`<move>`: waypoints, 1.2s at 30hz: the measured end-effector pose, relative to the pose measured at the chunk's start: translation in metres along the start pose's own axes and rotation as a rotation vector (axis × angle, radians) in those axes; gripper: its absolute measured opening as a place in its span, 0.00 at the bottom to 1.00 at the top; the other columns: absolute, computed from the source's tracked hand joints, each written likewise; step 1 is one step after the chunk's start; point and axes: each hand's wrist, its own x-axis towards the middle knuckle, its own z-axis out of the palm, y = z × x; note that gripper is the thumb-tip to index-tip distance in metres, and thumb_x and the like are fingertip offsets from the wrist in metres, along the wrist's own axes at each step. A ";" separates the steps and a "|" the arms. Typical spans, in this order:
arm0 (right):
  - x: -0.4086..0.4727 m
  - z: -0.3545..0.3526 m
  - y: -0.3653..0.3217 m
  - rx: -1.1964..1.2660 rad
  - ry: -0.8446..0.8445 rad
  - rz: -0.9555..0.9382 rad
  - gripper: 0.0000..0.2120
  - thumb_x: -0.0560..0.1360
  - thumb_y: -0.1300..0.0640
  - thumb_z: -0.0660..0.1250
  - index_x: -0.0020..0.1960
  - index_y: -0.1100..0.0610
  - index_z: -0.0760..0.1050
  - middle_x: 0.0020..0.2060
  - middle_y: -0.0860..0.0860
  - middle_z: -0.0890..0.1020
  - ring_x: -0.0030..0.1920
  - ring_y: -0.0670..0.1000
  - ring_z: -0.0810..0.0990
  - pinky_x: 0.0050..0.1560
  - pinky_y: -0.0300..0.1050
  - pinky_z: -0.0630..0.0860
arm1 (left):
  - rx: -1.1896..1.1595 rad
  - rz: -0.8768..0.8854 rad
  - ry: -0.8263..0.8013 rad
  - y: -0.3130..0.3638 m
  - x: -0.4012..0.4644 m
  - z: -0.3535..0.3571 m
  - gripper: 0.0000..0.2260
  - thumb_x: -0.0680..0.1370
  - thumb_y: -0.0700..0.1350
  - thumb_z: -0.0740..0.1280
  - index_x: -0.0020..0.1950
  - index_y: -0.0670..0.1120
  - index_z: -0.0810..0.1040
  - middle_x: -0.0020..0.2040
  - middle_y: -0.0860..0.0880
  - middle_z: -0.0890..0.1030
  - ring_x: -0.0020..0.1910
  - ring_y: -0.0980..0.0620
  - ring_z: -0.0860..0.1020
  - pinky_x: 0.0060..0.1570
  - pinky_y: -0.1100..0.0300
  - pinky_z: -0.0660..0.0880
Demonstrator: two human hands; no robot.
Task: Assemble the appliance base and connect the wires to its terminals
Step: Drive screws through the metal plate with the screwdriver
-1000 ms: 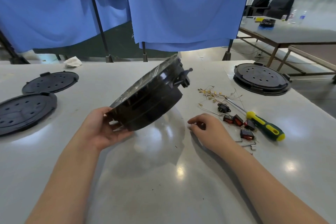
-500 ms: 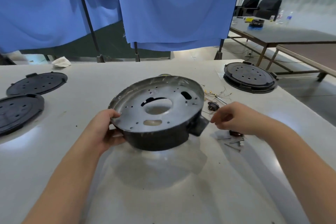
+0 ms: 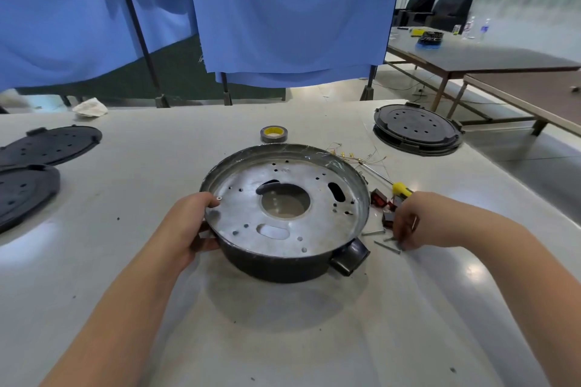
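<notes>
While the white table [image 3: 283,339] carries everything, the appliance base [image 3: 284,210] stands in its middle, open side up, and its metal plate shows only bare holes, so I judge the assembly is just beginning. The left hand [image 3: 188,229] grips its near-left rim. The right hand [image 3: 412,220] reaches with curled fingers into the loose screws [image 3: 386,245]; whether it pinches one, I cannot tell. The wires [image 3: 352,155] lie unconnected behind.
</notes>
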 end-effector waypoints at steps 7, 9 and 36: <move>0.000 0.004 -0.002 -0.071 0.047 0.022 0.07 0.68 0.54 0.76 0.46 0.47 0.82 0.39 0.44 0.79 0.41 0.47 0.77 0.35 0.32 0.69 | 0.002 -0.004 0.002 0.000 -0.001 0.000 0.06 0.77 0.39 0.60 0.40 0.45 0.71 0.34 0.47 0.68 0.15 0.56 0.69 0.20 0.61 0.73; 0.000 0.005 -0.002 -0.078 0.050 0.026 0.07 0.69 0.54 0.75 0.46 0.47 0.82 0.37 0.42 0.78 0.39 0.46 0.75 0.32 0.31 0.66 | -0.003 -0.003 -0.006 0.000 -0.001 0.000 0.07 0.77 0.38 0.59 0.39 0.45 0.70 0.33 0.47 0.68 0.15 0.56 0.68 0.20 0.61 0.72; 0.015 0.043 -0.114 2.310 -0.110 0.088 0.08 0.76 0.71 0.58 0.45 0.66 0.76 0.34 0.58 0.84 0.33 0.52 0.85 0.33 0.44 0.82 | -0.406 -0.203 -0.123 0.007 -0.019 0.015 0.04 0.78 0.39 0.62 0.44 0.43 0.68 0.42 0.44 0.70 0.39 0.44 0.75 0.30 0.44 0.81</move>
